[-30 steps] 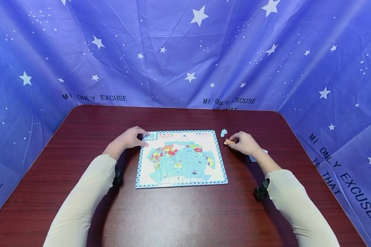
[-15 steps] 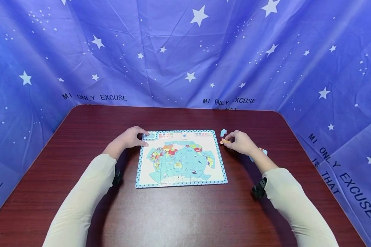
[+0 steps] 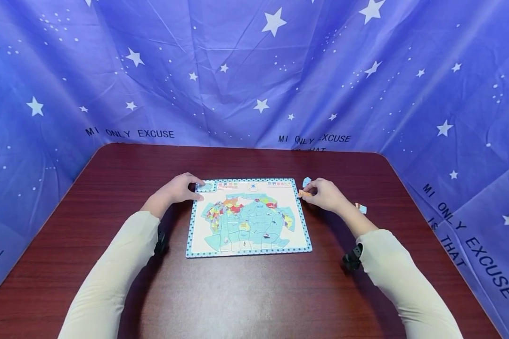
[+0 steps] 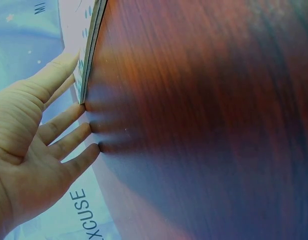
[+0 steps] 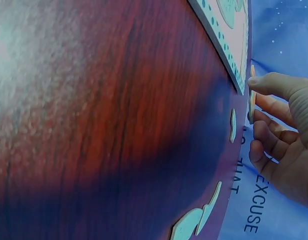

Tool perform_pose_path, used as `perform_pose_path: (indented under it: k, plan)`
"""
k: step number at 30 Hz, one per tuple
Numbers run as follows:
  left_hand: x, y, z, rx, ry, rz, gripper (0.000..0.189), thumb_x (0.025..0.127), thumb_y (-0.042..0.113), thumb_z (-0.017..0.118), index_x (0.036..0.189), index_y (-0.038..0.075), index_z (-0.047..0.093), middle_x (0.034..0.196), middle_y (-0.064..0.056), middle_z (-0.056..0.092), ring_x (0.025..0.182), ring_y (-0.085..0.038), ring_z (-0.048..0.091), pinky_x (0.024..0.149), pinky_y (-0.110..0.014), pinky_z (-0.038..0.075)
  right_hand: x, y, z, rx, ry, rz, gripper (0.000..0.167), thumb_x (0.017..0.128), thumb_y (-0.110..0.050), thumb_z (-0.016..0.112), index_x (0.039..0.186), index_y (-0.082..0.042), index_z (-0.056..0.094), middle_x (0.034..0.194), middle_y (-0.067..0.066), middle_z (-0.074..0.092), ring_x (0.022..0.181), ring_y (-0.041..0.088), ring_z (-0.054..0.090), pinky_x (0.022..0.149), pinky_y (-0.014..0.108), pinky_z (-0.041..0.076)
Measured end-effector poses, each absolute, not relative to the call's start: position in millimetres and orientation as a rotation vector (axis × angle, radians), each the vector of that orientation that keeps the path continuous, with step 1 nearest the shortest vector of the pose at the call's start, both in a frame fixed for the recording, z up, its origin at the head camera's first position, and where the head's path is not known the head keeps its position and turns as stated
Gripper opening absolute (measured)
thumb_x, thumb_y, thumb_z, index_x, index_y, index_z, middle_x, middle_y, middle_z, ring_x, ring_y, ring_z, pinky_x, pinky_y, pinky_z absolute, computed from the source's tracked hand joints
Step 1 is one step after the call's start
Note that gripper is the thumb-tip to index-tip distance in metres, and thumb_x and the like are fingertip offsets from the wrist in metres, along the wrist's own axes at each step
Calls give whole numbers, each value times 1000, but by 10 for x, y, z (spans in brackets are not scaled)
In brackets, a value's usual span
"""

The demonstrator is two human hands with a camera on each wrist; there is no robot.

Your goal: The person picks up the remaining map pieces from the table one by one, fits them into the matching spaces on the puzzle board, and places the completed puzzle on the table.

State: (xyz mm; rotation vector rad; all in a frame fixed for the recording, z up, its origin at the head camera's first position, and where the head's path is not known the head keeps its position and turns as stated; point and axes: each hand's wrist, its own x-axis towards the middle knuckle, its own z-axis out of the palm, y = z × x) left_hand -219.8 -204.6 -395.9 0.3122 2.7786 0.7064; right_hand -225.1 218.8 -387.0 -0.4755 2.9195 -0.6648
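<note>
The flat world map puzzle board (image 3: pixel 249 254) lies on the table, its blue and coloured pieces set in the middle. My left hand (image 3: pixel 179 189) rests at its far left corner. In the left wrist view the thumb (image 4: pixel 59 72) lies along the board's face, and the other fingers reach down to the tabletop beside the edge, nearly straight. My right hand (image 3: pixel 330 195) pinches a small orange puzzle piece (image 3: pixel 303 193) between thumb and fingers, overlapping the board's right border in the head view. The right wrist view has this piece (image 5: pixel 251 107) edge-on, raised over the table.
Just past the right fingertips lies a light blue puzzle piece (image 3: pixel 307 181). More loose pieces (image 3: pixel 362 208) lie to the right of the board, partly behind the right wrist. A star-patterned blue curtain (image 3: pixel 237 94) hangs along the table's back and sides.
My right hand has shifted a little left with the orange puzzle piece, up to the board's right border, uncovering more of the loose pieces behind it. The left hand stays in place.
</note>
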Motion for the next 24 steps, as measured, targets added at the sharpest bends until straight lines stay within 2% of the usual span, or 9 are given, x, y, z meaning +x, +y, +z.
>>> perform_pose_path:
  k: [24]
  plan:
    - [-2196,-2043,-3951,333,2773,697,50,84,26,71,127,5,57,142,-24,37,129,-39,37,104,-53,36,-2262,2042,-3918,-534,2921,-673,22,82,-18,71,98,-3,70,92,10,63,74,18,51,60,27,42]
